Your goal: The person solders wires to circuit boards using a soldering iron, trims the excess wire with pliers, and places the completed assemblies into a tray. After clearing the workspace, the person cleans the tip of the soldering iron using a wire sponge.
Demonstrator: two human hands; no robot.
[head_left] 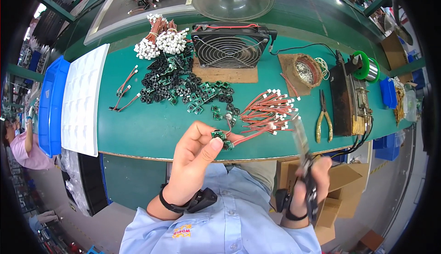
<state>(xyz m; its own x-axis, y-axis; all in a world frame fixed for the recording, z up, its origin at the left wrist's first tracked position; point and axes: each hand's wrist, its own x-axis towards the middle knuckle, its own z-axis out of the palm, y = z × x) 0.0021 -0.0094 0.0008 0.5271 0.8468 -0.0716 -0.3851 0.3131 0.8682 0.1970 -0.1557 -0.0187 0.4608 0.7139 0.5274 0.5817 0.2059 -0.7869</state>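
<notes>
Between the thumb and fingers of my left hand [195, 150] is a small green circuit board [218, 135] with black parts. Another such board touches it, and red-and-brown wires [251, 136] run off to the right. My right hand [317, 180] is closed round a black-handled tool with a long metal shaft [301, 136]; motion blurs it, so its exact kind is unclear. The shaft points up, away from the boards. Just beyond my hands lies a heap of short red-and-brown wires with white connectors [268, 109]. Loose green and black circuit boards [167, 81] are piled behind my left hand.
A black fan [232, 47] stands at the back. Rightward are a round tin [307, 71], yellow-handled pliers [324, 120], a dark metal box [347, 97] and a green wire spool [367, 68]. A white tray [82, 102] and blue bin [51, 107] stand left.
</notes>
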